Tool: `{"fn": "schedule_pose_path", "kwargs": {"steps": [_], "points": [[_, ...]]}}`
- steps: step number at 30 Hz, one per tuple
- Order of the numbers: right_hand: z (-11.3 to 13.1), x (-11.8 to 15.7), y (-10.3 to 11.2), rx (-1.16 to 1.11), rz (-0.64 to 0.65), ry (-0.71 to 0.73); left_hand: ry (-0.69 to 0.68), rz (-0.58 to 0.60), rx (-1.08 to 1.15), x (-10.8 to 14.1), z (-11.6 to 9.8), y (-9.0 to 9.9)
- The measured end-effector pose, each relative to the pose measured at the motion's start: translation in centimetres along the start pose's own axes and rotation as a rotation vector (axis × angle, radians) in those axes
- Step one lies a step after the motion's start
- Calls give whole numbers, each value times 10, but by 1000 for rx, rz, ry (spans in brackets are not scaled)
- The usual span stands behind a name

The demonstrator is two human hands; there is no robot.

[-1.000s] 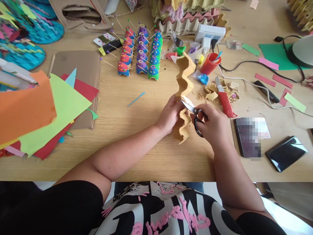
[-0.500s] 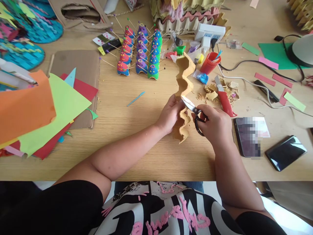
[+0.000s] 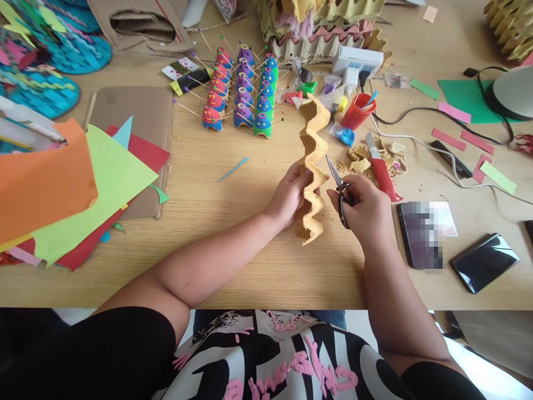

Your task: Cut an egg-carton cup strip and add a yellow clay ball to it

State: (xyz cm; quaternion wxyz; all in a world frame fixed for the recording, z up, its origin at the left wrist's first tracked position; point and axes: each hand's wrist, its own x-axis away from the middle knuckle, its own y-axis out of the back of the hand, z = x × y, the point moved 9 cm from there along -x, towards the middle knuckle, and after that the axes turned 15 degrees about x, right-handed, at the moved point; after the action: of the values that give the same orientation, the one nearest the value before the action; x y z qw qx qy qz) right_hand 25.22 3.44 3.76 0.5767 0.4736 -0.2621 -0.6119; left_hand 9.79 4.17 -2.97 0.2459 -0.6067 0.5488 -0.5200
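A tan egg-carton strip (image 3: 315, 141) with a wavy edge stands lengthwise away from me over the table. My left hand (image 3: 290, 194) is closed around its left side near the middle, with some fingers hidden behind it. In my right hand (image 3: 366, 208) is a pair of scissors (image 3: 342, 191) with black handles. Their blades are close together and point up and left, just right of the strip and apart from it. Beyond the strip stand three painted egg-carton rows in red (image 3: 217, 100), purple (image 3: 242, 97) and green-blue (image 3: 263, 105), stuck with pins.
Right of the strip lie a red-handled knife (image 3: 382, 175), carton scraps (image 3: 360, 161), an orange-red cup (image 3: 357, 112) and two phones (image 3: 484, 264). Coloured sheets (image 3: 95, 189) cover cardboard at left. Stacked egg cartons (image 3: 325, 41) and a power strip (image 3: 358, 61) stand at the back.
The scissors have come off the strip, moving slightly right, and their blades now stand clear of its edge. My left hand keeps its hold, with the strip turned a little.
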Motion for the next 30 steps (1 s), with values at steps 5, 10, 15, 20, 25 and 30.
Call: {"fn": "schedule_pose_path", "kwargs": {"steps": [5,10,15,20,25,30], "points": [[-1,-2,-1,-185,-1,-47,109,-43,44,6,2,-4],[1,-2,-2,-290,2,-60,87,29,-59,6,-4,-5],[2,-2,1,-198,-29,-48,80,121,-77,6,-1,-8],[7,-3,13,-39,-88,59,93,93,-143,8,2,-11],[3,-3,27,115,-249,83,83,122,-269,13,-2,-15],[-3,-6,23,198,-283,114,124,114,-309,15,-1,-15]]}}
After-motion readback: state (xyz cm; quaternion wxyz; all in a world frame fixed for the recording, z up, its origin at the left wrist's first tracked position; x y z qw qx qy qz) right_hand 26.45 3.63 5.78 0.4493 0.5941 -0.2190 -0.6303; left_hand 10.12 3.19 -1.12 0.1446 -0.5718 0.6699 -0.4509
